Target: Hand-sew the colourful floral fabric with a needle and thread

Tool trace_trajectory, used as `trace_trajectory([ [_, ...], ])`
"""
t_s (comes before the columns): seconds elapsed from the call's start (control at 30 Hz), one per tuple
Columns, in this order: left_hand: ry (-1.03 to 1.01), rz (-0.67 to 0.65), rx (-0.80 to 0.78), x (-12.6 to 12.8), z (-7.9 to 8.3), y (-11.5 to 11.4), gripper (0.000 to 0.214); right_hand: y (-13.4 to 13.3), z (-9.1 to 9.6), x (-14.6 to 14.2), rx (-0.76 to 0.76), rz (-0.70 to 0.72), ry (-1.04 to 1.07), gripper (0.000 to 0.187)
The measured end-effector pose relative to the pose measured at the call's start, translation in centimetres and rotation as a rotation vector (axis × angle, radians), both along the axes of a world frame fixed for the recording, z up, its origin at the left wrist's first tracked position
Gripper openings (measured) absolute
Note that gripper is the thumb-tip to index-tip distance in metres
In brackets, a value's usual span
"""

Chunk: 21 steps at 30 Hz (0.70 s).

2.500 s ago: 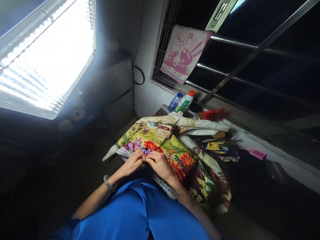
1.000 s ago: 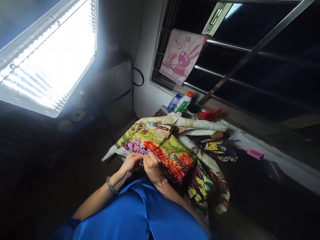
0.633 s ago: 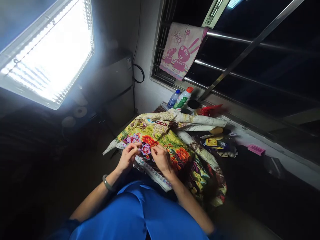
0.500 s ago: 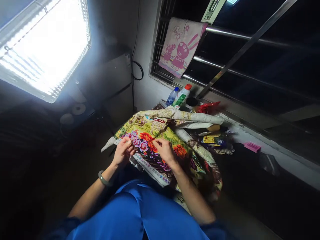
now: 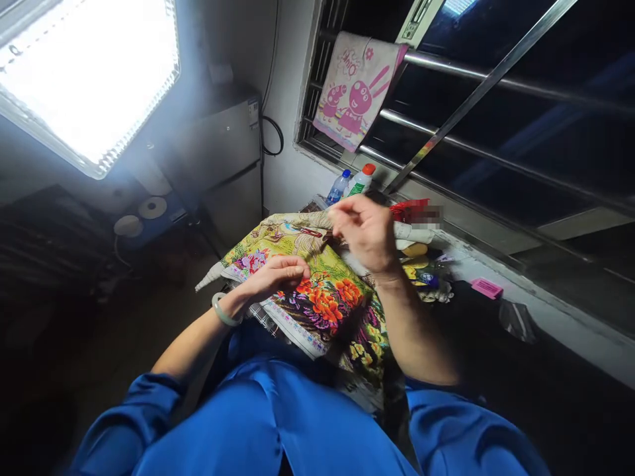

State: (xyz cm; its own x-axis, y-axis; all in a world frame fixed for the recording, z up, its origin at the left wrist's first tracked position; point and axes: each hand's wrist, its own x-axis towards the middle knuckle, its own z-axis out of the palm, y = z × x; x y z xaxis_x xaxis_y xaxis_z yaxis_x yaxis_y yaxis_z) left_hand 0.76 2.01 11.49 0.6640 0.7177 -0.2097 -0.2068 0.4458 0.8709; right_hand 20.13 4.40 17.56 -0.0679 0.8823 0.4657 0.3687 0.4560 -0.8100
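A cross-stitch cloth with orange, red and purple flowers on a yellow-green and dark ground is spread out before me, its far edge rolled up. Just above its flowers is my left hand, thumb and fingers pressed together in a pinch. My right hand is raised higher, over the far rolled edge, also pinching. Whatever is between the fingers of either hand is too fine to make out. On the far part of the cloth lies a small dark-red slender object, perhaps small snips.
A bright lamp stands at upper left. Behind the cloth are a blue-capped bottle, a red-capped white bottle and a red packet. A pink box lies at right. A towel hangs on the window bars.
My right hand has risen from the flowers up and to the right, away from the left hand. The left hand has moved right over the cloth and turned.
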Motion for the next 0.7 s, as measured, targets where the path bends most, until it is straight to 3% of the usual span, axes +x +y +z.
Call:
trace_trajectory([
  [0.13,0.148,0.107,0.046,-4.2,-0.8,0.0,0.034,-0.1,-0.9,2.4,-0.042,-0.1,0.18,0.031],
  [0.27,0.357,-0.031,0.068,-7.0,-2.1,-0.1,0.03,-0.1,-2.7,4.0,-0.082,-0.138,0.315,0.034],
  [0.37,0.442,0.036,0.168,-7.9,-4.0,-0.6,0.027,0.3,-3.1,6.2,-0.068,-0.179,0.527,0.03],
  [0.5,0.557,0.113,0.229,-8.8,-7.3,-1.4,0.022,0.4,-2.1,9.8,-0.173,-0.182,0.838,0.023],
  [0.57,0.607,0.163,0.259,-9.1,-8.6,-1.7,0.02,-0.1,-1.2,10.8,-0.276,-0.172,0.971,0.03],
  [0.63,0.644,0.216,0.285,-9.1,-9.4,-1.9,0.018,-0.5,-0.3,11.0,-0.347,-0.263,1.02,0.043],
  [0.7,0.666,0.253,0.299,-8.9,-9.7,-1.9,0.017,-0.9,0.5,11.0,-0.384,-0.458,0.898,0.05],
])
